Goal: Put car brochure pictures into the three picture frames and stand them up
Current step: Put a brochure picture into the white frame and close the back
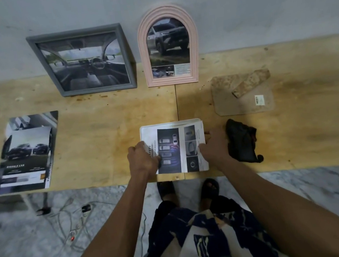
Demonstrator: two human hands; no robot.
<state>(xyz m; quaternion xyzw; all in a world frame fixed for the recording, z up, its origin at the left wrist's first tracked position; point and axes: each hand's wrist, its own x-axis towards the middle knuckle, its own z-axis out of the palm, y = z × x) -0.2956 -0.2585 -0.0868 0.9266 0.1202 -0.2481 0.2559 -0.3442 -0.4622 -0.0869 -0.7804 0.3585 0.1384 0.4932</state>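
A: Where's the brochure page?
B: Flat on the white frame, close to the near edge of the wooden table. The frame's rim shows along the top and left of the page.

A: And the hands?
B: The left hand has its fingers curled over the page's left edge, thumb on the print. The right hand lies on the right edge, fingers bent down onto the paper.

A: What about the other frames?
B: The gray frame with a dashboard picture and the pink arched frame with an SUV picture both stand at the back, leaning on the wall.

A: Anything else around?
B: A black cloth just right of the right hand, a backing board behind it with its stand flap raised, and a stack of brochures far left.
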